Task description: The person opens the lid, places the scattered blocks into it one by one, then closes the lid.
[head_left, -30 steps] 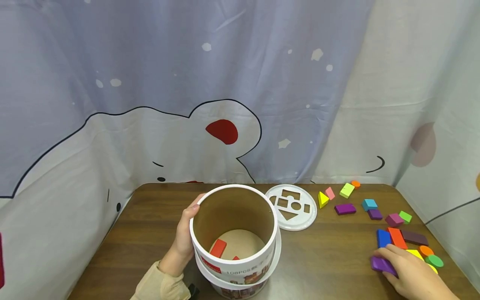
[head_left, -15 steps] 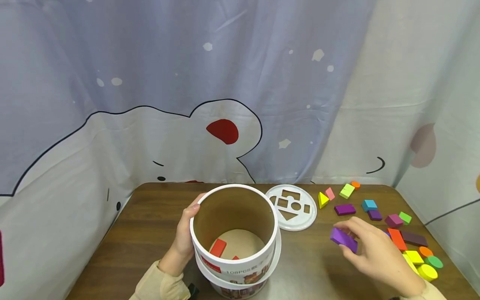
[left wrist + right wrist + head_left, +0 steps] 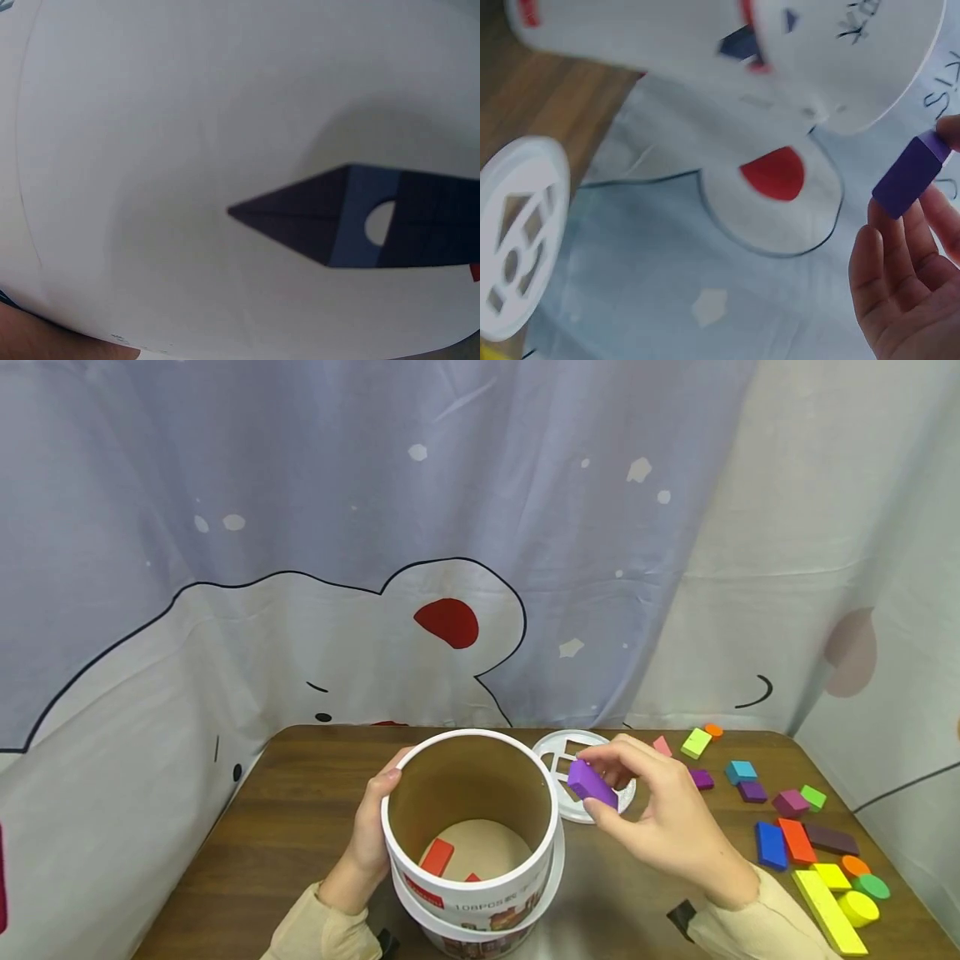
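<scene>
My left hand (image 3: 369,822) grips the side of a white bucket (image 3: 480,902), thumb at the rim. Two red blocks (image 3: 437,857) show on its bottom, one mostly hidden by the front wall. In the left wrist view, the bucket's white wall (image 3: 187,112) fills the picture. Between thumb and fingers, my right hand (image 3: 667,814) pinches a purple rectangular block (image 3: 591,783), just right of the bucket's rim. The right wrist view shows this purple block (image 3: 911,178) held at the fingertips. Behind it, partly covered by the hand, lies a white lid (image 3: 553,746) with cut-out shapes.
Several colored blocks lie at the right of the wooden table (image 3: 315,777), among them a blue block (image 3: 771,845), a long yellow block (image 3: 828,912) and a green disc (image 3: 871,887). A patterned curtain (image 3: 337,485) hangs behind the table.
My right hand has lifted the purple block from the pile at the right and carried it left toward the bucket. The left hand and the bucket have stayed put.
</scene>
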A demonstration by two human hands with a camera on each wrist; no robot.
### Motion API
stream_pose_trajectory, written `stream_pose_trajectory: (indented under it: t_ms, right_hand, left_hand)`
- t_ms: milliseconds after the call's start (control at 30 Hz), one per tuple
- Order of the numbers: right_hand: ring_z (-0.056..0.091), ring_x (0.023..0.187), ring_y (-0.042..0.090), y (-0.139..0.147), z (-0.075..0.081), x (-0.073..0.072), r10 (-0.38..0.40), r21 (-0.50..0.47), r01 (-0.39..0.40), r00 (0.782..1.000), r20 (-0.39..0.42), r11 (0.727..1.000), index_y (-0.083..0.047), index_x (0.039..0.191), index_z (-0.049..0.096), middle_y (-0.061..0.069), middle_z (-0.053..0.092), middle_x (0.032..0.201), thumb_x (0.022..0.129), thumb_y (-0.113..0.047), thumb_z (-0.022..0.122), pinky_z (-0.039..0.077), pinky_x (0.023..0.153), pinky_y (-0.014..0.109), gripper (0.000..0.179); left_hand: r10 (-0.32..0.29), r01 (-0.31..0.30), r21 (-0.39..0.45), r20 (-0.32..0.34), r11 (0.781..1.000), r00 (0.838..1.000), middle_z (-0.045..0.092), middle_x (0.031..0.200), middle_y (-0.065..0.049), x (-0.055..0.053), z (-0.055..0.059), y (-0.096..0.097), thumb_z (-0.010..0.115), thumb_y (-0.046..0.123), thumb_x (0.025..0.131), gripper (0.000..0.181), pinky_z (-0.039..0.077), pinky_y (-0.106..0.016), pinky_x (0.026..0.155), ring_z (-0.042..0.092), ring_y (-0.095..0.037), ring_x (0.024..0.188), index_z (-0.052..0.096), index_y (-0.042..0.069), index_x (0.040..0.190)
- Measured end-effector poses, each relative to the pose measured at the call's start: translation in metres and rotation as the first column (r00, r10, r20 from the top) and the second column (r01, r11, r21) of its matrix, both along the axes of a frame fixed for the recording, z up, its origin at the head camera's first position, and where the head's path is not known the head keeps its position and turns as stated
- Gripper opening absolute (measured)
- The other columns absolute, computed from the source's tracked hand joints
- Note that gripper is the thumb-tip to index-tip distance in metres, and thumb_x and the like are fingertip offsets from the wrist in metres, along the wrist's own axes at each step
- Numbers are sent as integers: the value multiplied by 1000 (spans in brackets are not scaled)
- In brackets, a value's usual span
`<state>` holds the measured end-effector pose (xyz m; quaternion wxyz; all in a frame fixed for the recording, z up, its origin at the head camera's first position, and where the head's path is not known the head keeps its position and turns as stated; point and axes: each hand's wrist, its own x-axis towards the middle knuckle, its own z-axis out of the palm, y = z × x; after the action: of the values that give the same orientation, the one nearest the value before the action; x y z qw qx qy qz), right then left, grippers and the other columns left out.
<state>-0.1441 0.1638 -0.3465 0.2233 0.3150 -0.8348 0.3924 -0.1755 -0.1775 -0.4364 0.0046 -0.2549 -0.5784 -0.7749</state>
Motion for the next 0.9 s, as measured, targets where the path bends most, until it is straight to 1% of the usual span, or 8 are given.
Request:
stream_pose_trajectory:
  t_ms: [100, 133, 300, 433, 533, 700, 833, 900]
  right_hand:
    - [62, 83, 4, -15, 9, 1, 35, -36, -34, 999, 20, 999, -22, 118, 71, -14, 66, 96, 76, -2, 85, 48, 80, 22, 49]
    - [62, 83, 4, -20, 12, 1, 54, -44, -53, 998, 22, 998, -21, 119, 70, -13, 66, 97, 77, -1, 84, 51, 76, 22, 48]
    - [63, 83, 5, -47, 23, 0, 152, -63, -151, 988, 3, 986, -20, 118, 70, -12, 66, 98, 77, -2, 83, 55, 72, 23, 47]
    - [62, 82, 5, -68, 27, -3, 217, -38, -218, 976, -19, 975, -18, 117, 70, -12, 65, 97, 78, -4, 80, 55, 72, 23, 43]
    - [61, 81, 5, -81, 26, -7, 259, -14, -259, 966, -21, 966, -17, 116, 69, -10, 65, 95, 80, -5, 78, 55, 71, 23, 40]
    - [61, 82, 4, -98, 22, -16, 282, 48, -282, 959, -2, 958, -16, 114, 70, -10, 65, 95, 80, -8, 78, 54, 73, 22, 36]
    - [61, 84, 4, -107, 21, -21, 268, 131, -271, 963, 38, 954, -15, 113, 69, -9, 65, 97, 80, -10, 79, 54, 76, 22, 35]
    - [61, 85, 4, -111, 21, -23, 248, 189, -253, 967, 53, 949, -15, 113, 69, -9, 66, 97, 80, -12, 79, 53, 77, 22, 35]
  left_hand:
    - [9, -9, -4, -1, 1000, 1000, 61, 136, -5, 5, 6, 2, 20, 28, 107, 52, 46, -40, 107, 56, -23, 127, 49, 7, 144]
    - [15, -15, -6, 2, 1000, 1000, 61, 135, -4, 6, 9, 3, 22, 29, 107, 51, 46, -39, 107, 56, -22, 127, 50, 7, 143]
    - [50, -49, -21, 47, 999, 998, 62, 131, 0, 12, 19, 5, 23, 29, 105, 48, 46, -37, 106, 57, -19, 124, 53, 11, 139]
    - [60, -58, -26, 62, 998, 996, 63, 129, 1, 12, 20, 5, 22, 28, 105, 48, 46, -37, 106, 57, -19, 123, 54, 12, 138]
    - [57, -56, -19, 69, 998, 996, 62, 131, 0, 11, 17, 4, 24, 30, 105, 48, 46, -38, 107, 57, -19, 124, 52, 12, 139]
    - [27, -27, -14, 48, 1000, 998, 60, 135, -2, 7, 10, 3, 21, 30, 106, 51, 46, -39, 109, 56, -19, 127, 49, 9, 143]
    - [26, -26, -12, 48, 1000, 998, 61, 132, 2, 9, 15, 5, 22, 30, 106, 49, 46, -36, 107, 56, -14, 125, 50, 9, 141]
    - [24, -24, -7, 54, 1000, 998, 61, 131, 4, 11, 18, 6, 25, 33, 105, 48, 46, -35, 106, 56, -13, 124, 50, 10, 138]
